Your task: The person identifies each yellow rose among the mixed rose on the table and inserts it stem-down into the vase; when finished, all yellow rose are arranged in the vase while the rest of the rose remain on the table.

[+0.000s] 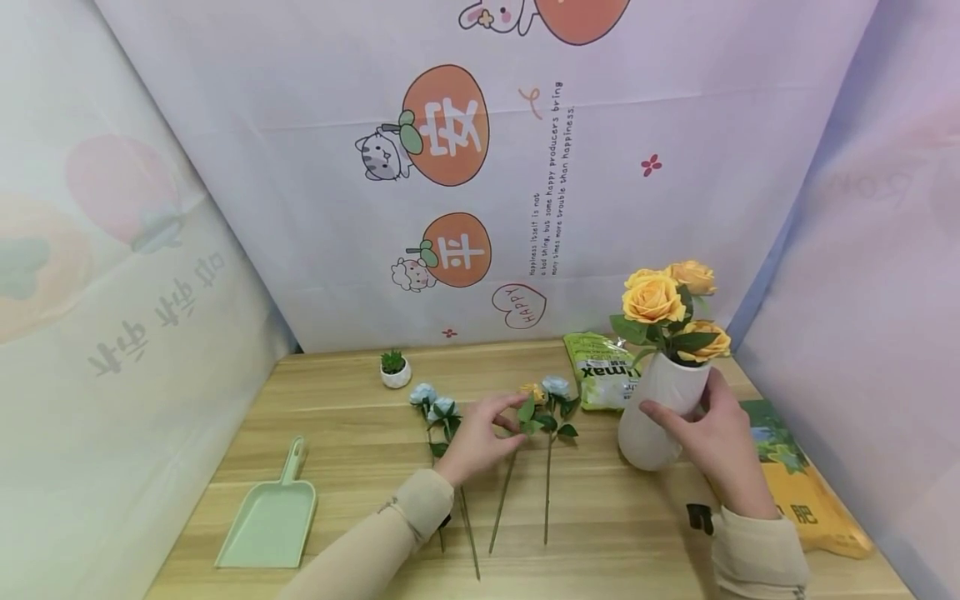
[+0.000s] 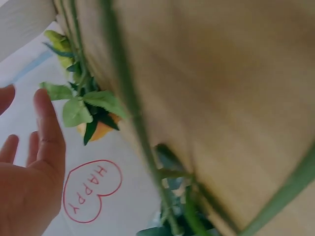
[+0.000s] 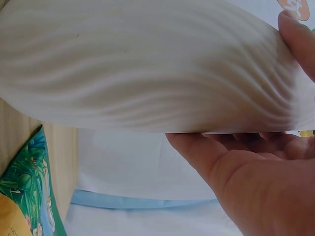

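Note:
My right hand [image 1: 723,450] grips a white ribbed vase [image 1: 660,412] near its neck, thumb on one side and fingers on the other. Yellow roses [image 1: 652,298] with green leaves stand in the vase, which leans rightward; whether its base touches the table cannot be told. My left hand [image 1: 483,433] reaches over the table, its fingertips at the leaves of a yellow flower [image 1: 533,392] that lies there. In the left wrist view, the thumb and index finger are apart, the index tip by a leaf [image 2: 56,91]. Blue flowers [image 1: 444,407] lie under and beside this hand, another blue flower [image 1: 556,386] to its right.
A green dustpan [image 1: 270,517] lies at the left of the wooden table [image 1: 360,467]. A small potted succulent [image 1: 394,371] stands near the back. Behind the vase is a green bag [image 1: 596,371]; a yellow bag [image 1: 810,508] lies at the right. Printed cloth walls surround the table.

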Demonstrator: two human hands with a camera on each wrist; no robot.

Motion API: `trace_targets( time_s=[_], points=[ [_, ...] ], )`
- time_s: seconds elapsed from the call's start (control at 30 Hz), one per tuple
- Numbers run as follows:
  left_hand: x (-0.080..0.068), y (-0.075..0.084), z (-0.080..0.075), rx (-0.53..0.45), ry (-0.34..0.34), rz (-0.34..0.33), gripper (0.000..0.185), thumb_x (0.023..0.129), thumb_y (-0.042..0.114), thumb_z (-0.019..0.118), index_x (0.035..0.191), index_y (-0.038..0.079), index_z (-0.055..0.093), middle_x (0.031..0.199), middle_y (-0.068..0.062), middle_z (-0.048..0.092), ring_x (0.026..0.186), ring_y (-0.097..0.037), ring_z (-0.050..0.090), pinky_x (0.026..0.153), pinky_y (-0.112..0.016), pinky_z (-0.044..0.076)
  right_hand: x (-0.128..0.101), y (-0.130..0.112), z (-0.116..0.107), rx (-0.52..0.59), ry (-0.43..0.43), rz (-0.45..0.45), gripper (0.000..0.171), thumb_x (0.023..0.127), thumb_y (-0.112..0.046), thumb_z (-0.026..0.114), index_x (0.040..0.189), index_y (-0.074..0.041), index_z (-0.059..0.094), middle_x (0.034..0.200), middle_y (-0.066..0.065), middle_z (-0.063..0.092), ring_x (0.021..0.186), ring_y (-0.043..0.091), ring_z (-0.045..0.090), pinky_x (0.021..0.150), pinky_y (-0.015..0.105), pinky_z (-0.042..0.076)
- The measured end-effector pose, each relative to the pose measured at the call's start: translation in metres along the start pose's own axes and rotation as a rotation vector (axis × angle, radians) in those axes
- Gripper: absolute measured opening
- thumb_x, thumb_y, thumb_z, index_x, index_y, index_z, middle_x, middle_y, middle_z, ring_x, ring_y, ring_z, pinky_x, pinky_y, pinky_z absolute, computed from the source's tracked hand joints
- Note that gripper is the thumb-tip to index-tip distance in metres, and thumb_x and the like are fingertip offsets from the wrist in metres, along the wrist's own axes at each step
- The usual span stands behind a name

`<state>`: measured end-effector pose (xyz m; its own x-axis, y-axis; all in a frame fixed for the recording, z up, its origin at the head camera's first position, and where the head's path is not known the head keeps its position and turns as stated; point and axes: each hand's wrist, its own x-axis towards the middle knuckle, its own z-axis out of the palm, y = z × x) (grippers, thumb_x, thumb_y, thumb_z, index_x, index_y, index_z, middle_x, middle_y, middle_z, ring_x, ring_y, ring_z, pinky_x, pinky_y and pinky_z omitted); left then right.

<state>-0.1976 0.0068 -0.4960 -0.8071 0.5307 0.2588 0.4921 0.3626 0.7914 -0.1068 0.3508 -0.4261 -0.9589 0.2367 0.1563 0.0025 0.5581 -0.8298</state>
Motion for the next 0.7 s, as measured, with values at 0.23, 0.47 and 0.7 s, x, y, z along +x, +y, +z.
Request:
trace_targets(
  time_s=[0.23,0.47,0.7],
  points=[
    [-0.0061,-0.0075,0.0042,0.095,-0.069,-0.079,0.074,0.089,0.003,0.088,0.156,0.011,0.057,0.154,-0.013,0.057,0.094,-0.015,0.074,0.079,-0.021,0.061,0.0003,0.0007,0.0002,0.001,0.001,0.001,0.105,0.093,-0.058,0.082,0.164,-0.004,0.028,0.150,0.033,0.052,0.132,0.052,0.056,0.096,0.072,0.054],
    [-0.0089,-0.0068,0.0026,0.189,-0.140,-0.140,0.074,0.089,0.006,0.090,0.155,0.011,0.059,0.131,-0.015,0.065,0.082,-0.005,0.067,0.075,-0.023,0.059,0.0001,0.0004,-0.0002,-0.003,0.002,-0.004,0.103,0.093,-0.057,0.082,0.164,-0.003,0.029,0.149,0.032,0.052,0.130,0.051,0.057,0.096,0.071,0.055],
    [-0.0114,-0.0071,0.0016,0.204,-0.200,-0.190,0.068,0.086,0.007,0.092,0.149,0.013,0.065,0.134,-0.010,0.069,0.083,-0.004,0.066,0.076,-0.026,0.058,-0.0003,0.0000,-0.0002,-0.018,0.003,-0.001,0.104,0.093,-0.059,0.081,0.163,-0.003,0.029,0.148,0.033,0.053,0.129,0.052,0.058,0.094,0.071,0.055]
  ],
)
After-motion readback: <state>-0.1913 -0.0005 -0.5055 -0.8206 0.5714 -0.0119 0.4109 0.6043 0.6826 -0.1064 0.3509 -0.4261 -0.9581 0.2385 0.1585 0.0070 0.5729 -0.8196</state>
